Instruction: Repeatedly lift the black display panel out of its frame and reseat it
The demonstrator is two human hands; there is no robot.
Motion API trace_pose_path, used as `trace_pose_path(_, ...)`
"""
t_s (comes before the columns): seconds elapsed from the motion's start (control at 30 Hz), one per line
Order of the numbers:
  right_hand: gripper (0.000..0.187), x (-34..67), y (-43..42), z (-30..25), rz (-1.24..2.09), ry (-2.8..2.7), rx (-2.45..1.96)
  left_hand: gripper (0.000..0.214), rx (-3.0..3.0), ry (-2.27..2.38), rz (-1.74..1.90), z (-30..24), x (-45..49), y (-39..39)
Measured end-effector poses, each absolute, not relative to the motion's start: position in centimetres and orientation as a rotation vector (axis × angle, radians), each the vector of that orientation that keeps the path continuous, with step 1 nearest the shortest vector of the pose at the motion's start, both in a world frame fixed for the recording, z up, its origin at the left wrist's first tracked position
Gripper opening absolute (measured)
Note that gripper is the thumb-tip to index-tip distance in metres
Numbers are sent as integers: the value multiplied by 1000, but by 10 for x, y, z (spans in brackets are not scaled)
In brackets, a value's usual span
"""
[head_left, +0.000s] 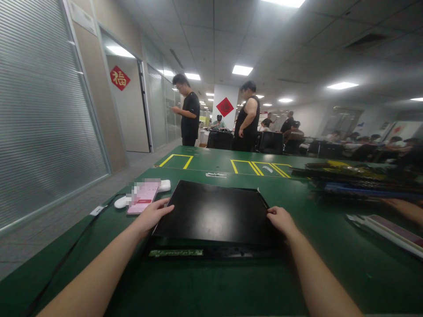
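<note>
Holding the black panel [214, 211] at six o'clock of the view, over the green table [211, 290], the left hand [152, 218] is closed on its nine o'clock edge and the right hand [280, 221] on its three o'clock edge; finger contact underneath is hidden. Uneven lifting could twist the thin sheet and crack it. Sliding it toward six o'clock could scrape the apparent circuit board [175, 253] along its near side. Panel: flat, rectangular, smooth, with a soft glare. Board: slim, straight, green. Table: flat, marked with yellow tape [188, 162]. Between nine and ten o'clock of the panel: a flat pink-screened phone [143, 198]
</note>
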State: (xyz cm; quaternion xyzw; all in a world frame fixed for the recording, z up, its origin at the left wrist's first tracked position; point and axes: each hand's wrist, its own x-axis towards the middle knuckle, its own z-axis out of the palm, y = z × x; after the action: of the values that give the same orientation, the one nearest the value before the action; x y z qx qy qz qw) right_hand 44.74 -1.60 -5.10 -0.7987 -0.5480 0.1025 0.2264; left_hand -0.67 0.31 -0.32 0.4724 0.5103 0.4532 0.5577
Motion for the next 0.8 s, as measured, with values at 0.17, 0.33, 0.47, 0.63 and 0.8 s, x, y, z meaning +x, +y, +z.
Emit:
trace_pose_path(0.17,51,448,-15,-51,280,-1419,-2194,54,1103,1018,1115,1,-2,-1)
trace_pose_path(0.33,65,451,-14,-49,365,-1346,-2157,59,1079,994,1176,6,2,-3)
trace_pose_path(0.47,40,455,-12,-50,465,-1265,-2091,65,1087,951,1238,6,3,-5)
trace_pose_path(0.63,36,463,-10,-57,640,-1076,-1891,64,1096,967,1289,3,3,-4)
trace_pose_path(0.8,46,461,-14,-44,637,-1038,-1654,56,1113,1064,1386,4,-6,4)
